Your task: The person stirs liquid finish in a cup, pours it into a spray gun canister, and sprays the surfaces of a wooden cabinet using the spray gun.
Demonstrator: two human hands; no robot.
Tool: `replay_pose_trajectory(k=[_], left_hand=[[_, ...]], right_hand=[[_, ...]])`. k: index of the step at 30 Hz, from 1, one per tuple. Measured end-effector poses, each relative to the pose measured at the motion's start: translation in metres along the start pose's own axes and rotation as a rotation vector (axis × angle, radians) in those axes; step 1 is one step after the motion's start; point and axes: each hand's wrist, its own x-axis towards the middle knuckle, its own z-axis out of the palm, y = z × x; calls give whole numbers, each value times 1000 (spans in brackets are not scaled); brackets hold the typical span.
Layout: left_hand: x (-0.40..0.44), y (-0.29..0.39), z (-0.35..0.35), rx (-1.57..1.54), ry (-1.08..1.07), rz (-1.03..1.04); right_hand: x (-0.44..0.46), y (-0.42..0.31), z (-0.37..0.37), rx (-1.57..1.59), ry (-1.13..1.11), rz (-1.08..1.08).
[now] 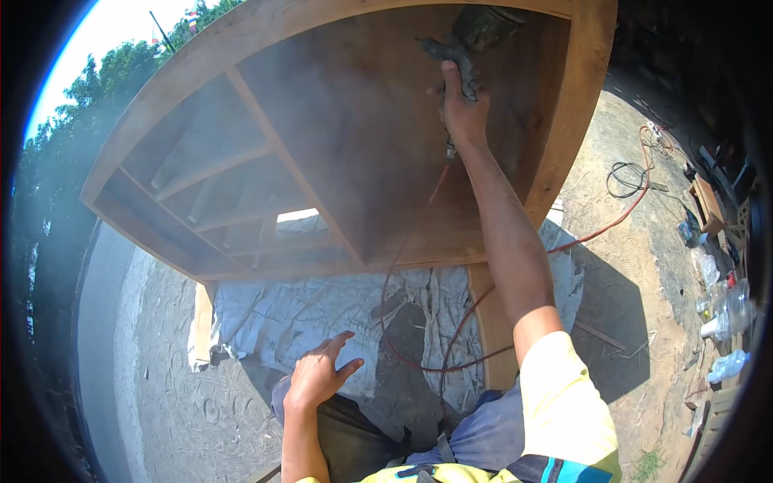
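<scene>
My right hand (465,109) is wrapped round the handle of a spray gun (460,64), raised inside the upper right part of a wooden cabinet (592,88). A dark cup (485,29) sits on top of the gun, and a thin red hose (440,185) runs down from its handle. Pale mist hangs in front of the cabinet's back panel and shelves (216,171). My left hand (320,372) is held low over my lap, fingers apart, with nothing in it. It is nearest to the white sheet on the ground.
A crumpled white sheet (274,314) lies under the cabinet. The red hose loops past my knees and off to the right, near a coiled black cable (624,179). Plastic bottles (731,310) and assorted items line the right edge. Trees (60,169) stand at left.
</scene>
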Motion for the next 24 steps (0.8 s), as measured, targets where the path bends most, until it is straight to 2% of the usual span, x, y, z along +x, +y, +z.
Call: replay_pose_trajectory(k=[4,6,12,19,21,24], left_hand=[[3,0,0,-2,-13,-8],[4,-1,0,-4,-15,-3],[9,-2,6,-7,-29,-4],[8,0,8,-23,-3,16],[7,2,7,-5,-18,22],[8,1,7,-14,-29,32]], right_hand=[[-12,0,-15,-213,14,-33],[-28,4,-28,-336,-30,90],[-64,55,-61,-432,-144,197],[-105,133,-91,-655,-259,194],[-112,138,-94,-862,-323,158],[-114,129,-96,-886,-323,179]])
